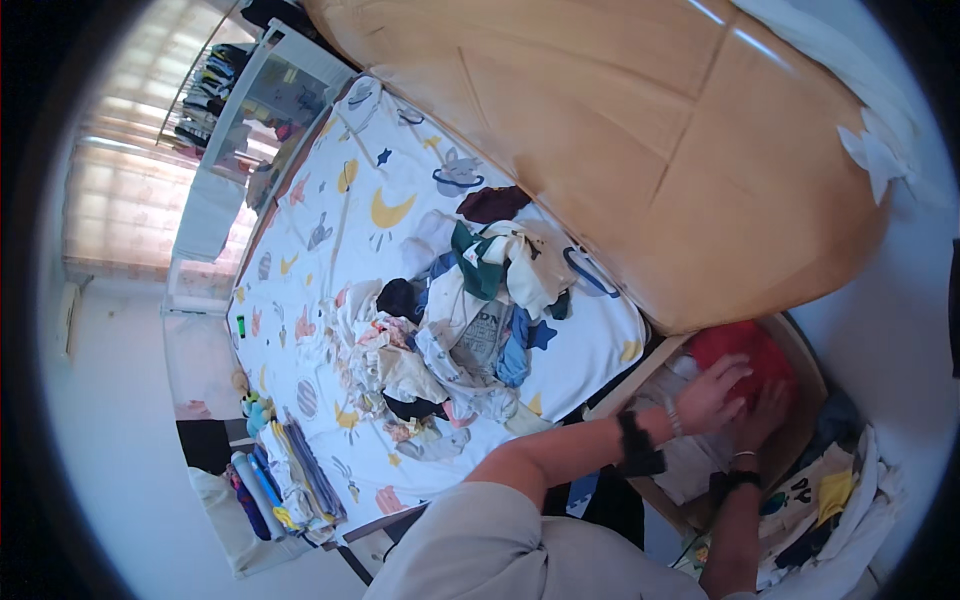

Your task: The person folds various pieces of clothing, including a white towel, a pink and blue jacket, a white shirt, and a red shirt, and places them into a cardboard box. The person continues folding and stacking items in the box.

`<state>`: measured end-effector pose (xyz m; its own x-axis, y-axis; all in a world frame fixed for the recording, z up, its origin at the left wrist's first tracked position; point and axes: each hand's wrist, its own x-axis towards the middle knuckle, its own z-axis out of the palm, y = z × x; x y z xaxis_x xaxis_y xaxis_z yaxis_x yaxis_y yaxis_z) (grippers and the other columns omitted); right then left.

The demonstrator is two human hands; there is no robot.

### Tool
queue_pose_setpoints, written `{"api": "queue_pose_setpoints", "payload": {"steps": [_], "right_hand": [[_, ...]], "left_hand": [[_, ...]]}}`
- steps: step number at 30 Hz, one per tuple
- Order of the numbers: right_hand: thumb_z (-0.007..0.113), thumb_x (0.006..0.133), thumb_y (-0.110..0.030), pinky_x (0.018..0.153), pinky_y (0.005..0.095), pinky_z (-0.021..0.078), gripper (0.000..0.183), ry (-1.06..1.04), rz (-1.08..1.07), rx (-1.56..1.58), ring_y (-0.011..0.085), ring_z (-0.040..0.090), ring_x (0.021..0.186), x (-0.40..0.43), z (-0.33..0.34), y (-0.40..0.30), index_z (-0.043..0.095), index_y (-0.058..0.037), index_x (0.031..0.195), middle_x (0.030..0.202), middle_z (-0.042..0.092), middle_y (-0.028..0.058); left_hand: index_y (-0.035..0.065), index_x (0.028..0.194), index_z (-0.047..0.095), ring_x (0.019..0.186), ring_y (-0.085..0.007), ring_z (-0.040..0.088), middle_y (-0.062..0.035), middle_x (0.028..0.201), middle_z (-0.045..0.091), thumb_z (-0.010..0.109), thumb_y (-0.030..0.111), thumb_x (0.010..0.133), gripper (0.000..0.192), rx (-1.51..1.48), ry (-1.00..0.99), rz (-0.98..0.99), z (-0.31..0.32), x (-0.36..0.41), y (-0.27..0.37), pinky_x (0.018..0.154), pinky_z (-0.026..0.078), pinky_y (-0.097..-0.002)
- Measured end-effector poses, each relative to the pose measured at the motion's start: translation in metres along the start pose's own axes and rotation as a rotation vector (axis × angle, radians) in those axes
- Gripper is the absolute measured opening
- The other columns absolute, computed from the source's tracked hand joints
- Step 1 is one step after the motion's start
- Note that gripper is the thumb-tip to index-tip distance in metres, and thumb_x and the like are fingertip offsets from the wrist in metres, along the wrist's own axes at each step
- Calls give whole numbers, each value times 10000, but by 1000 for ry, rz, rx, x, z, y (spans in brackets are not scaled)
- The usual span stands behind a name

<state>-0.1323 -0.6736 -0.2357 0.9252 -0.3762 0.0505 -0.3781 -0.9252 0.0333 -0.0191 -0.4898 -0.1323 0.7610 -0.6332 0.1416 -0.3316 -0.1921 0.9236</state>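
My left hand reaches into an open cardboard box at the right, its fingers apart over a bright red cloth. Beside it, my right hand rests against the lower side of the red cloth; its fingers are blurred, and whether they grip cannot be told. A pale greyish cloth lies in the box below my left hand. Both wrists carry black bands and thin bracelets.
Mixed clothes are heaped on a bed with a patterned white sheet. A large tan panel stands over the bed's right side. More clothes lie beside the box. Folded textiles are at lower left.
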Motion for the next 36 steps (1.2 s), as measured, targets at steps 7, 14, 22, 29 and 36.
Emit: {"api": "queue_pose_setpoints", "payload": {"steps": [7,14,22,29,36], "right_hand": [[438,878,-428,1074,458,201,679,-314,15,29,356,232,1321,0,-13,-26,222,-43,1395,1455,187,185],[550,839,-312,1065,434,234,584,-175,55,319,369,290,1287,-18,-33,-10,387,22,1289,1384,309,234],[631,738,-106,934,423,386,400,-239,118,499,379,491,1081,-41,-113,-68,541,55,1093,1165,510,253],[618,734,-74,899,411,419,311,-203,-94,499,366,527,1039,-21,-152,-113,592,6,1034,1051,582,218],[599,752,-66,890,389,429,281,-250,-340,704,355,537,1017,-6,-173,-159,582,0,1024,1066,582,193]], "left_hand": [[42,948,523,720,-125,529,-40,826,531,611,177,820,206,-159,504,-359,-130,-84,-28,607,447,-270],[90,883,497,722,-175,528,-40,729,523,599,534,791,465,-1528,1242,-860,-255,-96,-195,615,442,-345],[108,823,481,579,-167,502,-17,640,501,550,353,852,256,-1406,1299,-991,-305,-75,-283,591,460,-354],[44,1035,509,863,-294,568,-124,930,582,477,181,730,336,-1732,1386,-653,-326,-112,-268,748,483,-440],[-7,1161,506,1155,-333,471,-177,1206,531,458,138,628,555,-1873,997,-110,-331,-147,-157,1055,280,-485]]}}
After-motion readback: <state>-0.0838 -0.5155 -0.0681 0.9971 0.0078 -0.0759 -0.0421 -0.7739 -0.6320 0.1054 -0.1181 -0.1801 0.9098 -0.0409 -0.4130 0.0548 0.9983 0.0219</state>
